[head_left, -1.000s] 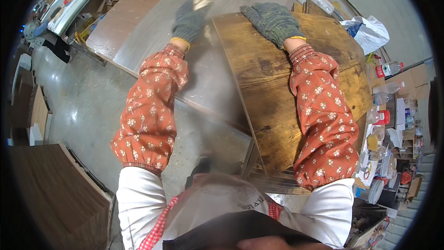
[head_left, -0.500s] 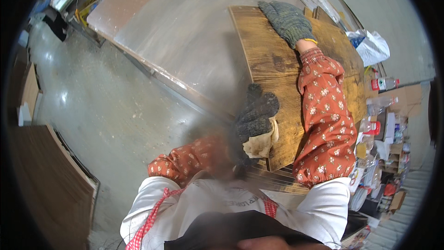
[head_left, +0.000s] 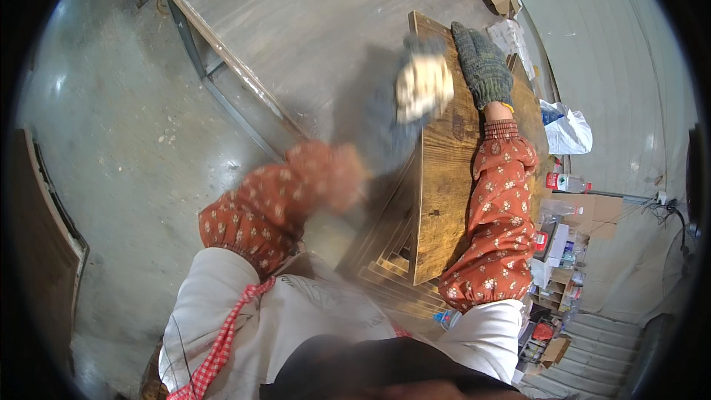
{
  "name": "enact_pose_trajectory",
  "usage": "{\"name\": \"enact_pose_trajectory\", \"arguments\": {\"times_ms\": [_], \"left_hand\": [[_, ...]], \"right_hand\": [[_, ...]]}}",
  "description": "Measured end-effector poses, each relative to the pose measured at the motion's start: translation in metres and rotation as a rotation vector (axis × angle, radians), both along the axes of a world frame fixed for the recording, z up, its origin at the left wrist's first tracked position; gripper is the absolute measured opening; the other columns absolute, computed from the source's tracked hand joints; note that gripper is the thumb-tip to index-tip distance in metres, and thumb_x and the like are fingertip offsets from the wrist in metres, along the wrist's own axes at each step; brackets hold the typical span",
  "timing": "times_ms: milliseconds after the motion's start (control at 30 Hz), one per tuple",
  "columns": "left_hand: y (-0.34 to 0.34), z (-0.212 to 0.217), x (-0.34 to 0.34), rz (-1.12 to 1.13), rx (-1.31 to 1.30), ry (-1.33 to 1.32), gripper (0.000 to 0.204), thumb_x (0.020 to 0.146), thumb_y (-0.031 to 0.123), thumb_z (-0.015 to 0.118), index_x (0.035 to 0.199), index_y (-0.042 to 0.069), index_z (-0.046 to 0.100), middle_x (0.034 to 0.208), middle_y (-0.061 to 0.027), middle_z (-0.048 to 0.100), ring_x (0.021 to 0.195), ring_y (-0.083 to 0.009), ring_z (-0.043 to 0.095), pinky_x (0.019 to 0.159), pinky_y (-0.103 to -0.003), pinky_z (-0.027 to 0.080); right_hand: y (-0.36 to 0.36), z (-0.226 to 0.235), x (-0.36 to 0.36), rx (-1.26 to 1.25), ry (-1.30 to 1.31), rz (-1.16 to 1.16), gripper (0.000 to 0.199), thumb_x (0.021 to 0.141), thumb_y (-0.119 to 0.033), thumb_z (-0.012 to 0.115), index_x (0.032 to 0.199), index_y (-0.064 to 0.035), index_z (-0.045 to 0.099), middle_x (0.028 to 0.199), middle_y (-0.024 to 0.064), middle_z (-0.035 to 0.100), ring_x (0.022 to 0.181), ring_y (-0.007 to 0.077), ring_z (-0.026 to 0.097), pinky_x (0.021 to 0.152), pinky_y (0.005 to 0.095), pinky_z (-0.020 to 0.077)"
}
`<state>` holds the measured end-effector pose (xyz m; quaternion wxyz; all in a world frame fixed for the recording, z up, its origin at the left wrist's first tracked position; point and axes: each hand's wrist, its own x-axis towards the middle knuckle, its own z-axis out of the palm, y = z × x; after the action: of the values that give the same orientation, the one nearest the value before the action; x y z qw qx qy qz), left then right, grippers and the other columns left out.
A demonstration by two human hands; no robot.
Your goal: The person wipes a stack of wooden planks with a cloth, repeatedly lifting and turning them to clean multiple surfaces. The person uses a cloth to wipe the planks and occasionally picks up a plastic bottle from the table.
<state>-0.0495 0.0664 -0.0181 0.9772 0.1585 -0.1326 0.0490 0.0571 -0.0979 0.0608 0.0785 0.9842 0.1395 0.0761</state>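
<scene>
A brown wood-grain board point(head_left: 452, 170) lies on top of a stack of similar boards point(head_left: 385, 252). My right hand point(head_left: 483, 67), in a dark grey-green knit glove, rests flat on its upper face near the far end, fingers stretched out. At the board's left edge, toward the far end, my left hand point(head_left: 385, 115) is smeared by motion. Its dark glove is closed on a crumpled cream cloth point(head_left: 424, 89), which is against or just over that edge. Blur hides the exact contact and the separate fingers.
A grey-topped table point(head_left: 311, 22) with a metal frame stands beyond and left of the boards. To the right are a white plastic bag point(head_left: 569, 130), several bottles point(head_left: 569, 183) and cardboard boxes point(head_left: 596, 211). A dark brown panel point(head_left: 44, 230) stands at the far left.
My left hand has swept the cloth from the board's near left corner away along its left edge. My right hand stays flat on the board. The view has shifted and turned.
</scene>
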Motion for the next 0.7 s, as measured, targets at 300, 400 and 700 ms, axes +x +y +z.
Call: {"name": "enact_pose_trajectory", "arguments": {"times_ms": [300,400,700], "left_hand": [[0.024,-0.012,-0.114,0.321,0.611,-0.552,0.047,0.091,0.027,0.063,0.135,0.012,0.055,0.117,-0.0109,0.062,0.115,-0.0281,0.059,0.097,-0.05,0.045],[0.023,-0.014,-0.052,0.414,0.843,-0.53,0.044,0.088,0.017,0.067,0.13,0.009,0.058,0.119,-0.0121,0.063,0.115,-0.0279,0.06,0.098,-0.044,0.047],[0.047,0.0,0.116,0.477,1.146,-0.255,0.056,0.085,0.027,0.075,0.129,0.003,0.051,0.118,-0.0093,0.063,0.111,-0.0212,0.06,0.097,-0.033,0.047]], "right_hand": [[0.006,0.008,-0.005,0.005,-0.046,-0.032,0.043,0.098,-0.038,0.044,0.123,-0.0077,0.062,0.126,0.0167,0.061,0.117,0.0349,0.056,0.099,0.0434,0.0431],[0.008,0.008,-0.014,0.288,-0.232,0.005,0.042,0.093,-0.038,0.052,0.113,-0.0046,0.067,0.111,0.0167,0.067,0.106,0.0364,0.061,0.094,0.0436,0.046],[-0.007,0.005,-0.212,0.266,-0.281,0.059,0.037,0.095,-0.023,0.059,0.128,-0.0058,0.06,0.129,0.0184,0.06,0.123,0.0365,0.053,0.106,0.0438,0.0394]]}}
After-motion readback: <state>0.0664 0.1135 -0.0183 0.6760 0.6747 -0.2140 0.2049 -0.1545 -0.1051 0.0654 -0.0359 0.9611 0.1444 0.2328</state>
